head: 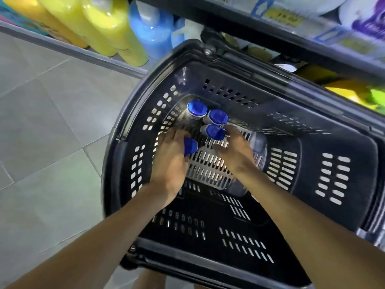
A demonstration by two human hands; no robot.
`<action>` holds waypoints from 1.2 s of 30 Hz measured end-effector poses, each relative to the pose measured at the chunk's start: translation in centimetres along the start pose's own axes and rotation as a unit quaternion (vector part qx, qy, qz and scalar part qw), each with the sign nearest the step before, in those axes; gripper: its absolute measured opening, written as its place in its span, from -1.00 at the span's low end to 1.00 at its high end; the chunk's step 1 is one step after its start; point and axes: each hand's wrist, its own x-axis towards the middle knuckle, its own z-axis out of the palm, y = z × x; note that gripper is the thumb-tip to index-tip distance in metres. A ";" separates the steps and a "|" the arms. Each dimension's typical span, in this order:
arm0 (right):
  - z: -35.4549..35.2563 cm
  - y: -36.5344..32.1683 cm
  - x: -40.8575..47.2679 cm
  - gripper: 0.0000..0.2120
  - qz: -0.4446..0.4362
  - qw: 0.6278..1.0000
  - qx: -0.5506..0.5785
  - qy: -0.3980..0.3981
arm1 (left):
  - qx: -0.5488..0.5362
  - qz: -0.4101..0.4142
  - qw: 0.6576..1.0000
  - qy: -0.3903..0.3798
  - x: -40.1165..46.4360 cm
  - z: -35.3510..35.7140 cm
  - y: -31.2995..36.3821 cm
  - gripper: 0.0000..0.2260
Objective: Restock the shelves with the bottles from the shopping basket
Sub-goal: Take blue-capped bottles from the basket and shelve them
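From the head camera, a black perforated plastic shopping basket (pixel 325 163) fills the middle of the view, standing on a grey tiled floor (pixel 52 122) just beside a low metal shelf (pixel 68 49). Both bare arms reach down into it. At the far left corner of the basket's bottom stand clear plastic bottles with blue caps (pixel 197 109), bunched close together, caps upward. The left hand (pixel 173 163) has its fingers curled around one blue-capped bottle (pixel 190 146), whose cap shows at the thumb side. The right hand (pixel 235 151) lies over a clear bottle on its side (pixel 259 146), fingertips touching a blue cap at the cluster; whether it truly grips anything cannot be told. On the low shelf stand tall yellow plastic bottles (pixel 112 28) and a pale blue bottle (pixel 152 32) beside them. An upper shelf edge (pixel 291 34) at the top right carries blurred labelled packs.
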 end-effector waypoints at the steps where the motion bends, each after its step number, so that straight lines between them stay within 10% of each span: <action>1: 0.5 0.1 0.7 -0.36 0.012 1.000 0.016 0.007 | -0.010 -0.008 1.000 0.006 -0.1 0.2 -0.3 -0.47; 14: 4.0 -0.4 0.6 -0.58 0.065 0.983 0.142 0.091 | -0.015 -0.066 0.998 -0.010 -0.8 0.8 -2.5 -0.56; 23: -6.9 -5.6 -8.9 -0.62 -0.015 0.993 0.116 0.009 | -0.064 -0.031 0.997 0.011 -4.1 -8.0 5.4 -0.66; 36: -26.6 -17.0 -25.1 -0.65 -0.140 0.980 0.114 0.087 | -0.119 0.082 0.988 0.047 -11.8 -25.8 20.6 -0.60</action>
